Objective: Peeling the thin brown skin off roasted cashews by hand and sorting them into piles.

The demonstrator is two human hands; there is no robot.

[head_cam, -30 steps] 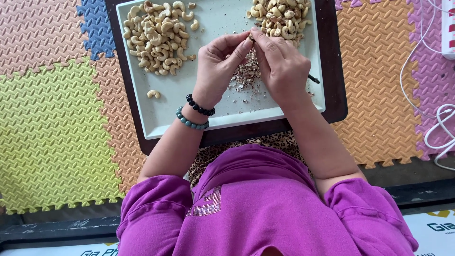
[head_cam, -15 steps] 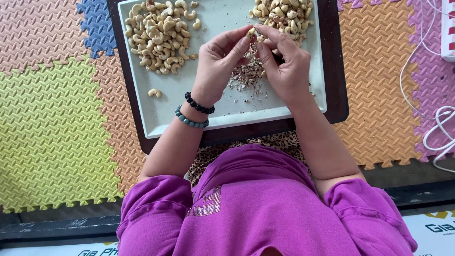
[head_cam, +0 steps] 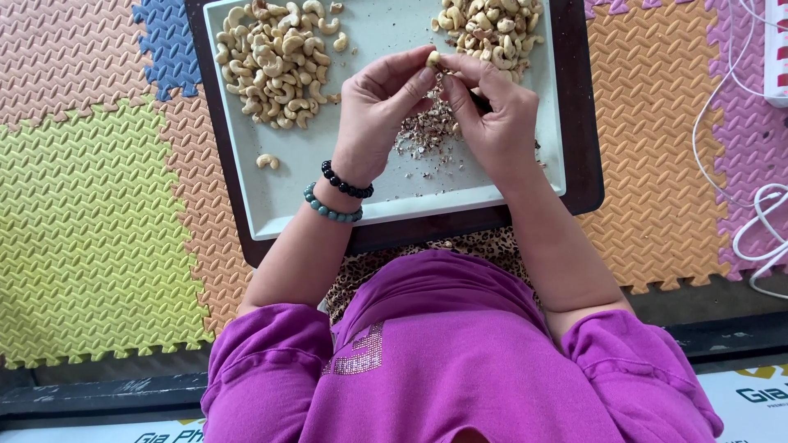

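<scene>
Seemingly mid-peel, the left hand (head_cam: 379,115) and right hand (head_cam: 491,115) meet above a pale tray (head_cam: 287,197), fingertips of both pinched together on one cashew (head_cam: 432,58) held over a heap of skin flakes (head_cam: 427,131). A loose pinch could drop the nut into those flakes – or a hard squeeze might split it. Peeled nuts (head_cam: 275,61) lie far left, another pile (head_cam: 488,29) far right, its top cut off. A dark tool behind the right hand is mostly hidden – what it is cannot be told

A purple short-sleeved top (head_cam: 460,361) with rhinestone lettering, plus black and teal bead bracelets (head_cam: 338,195).
</scene>
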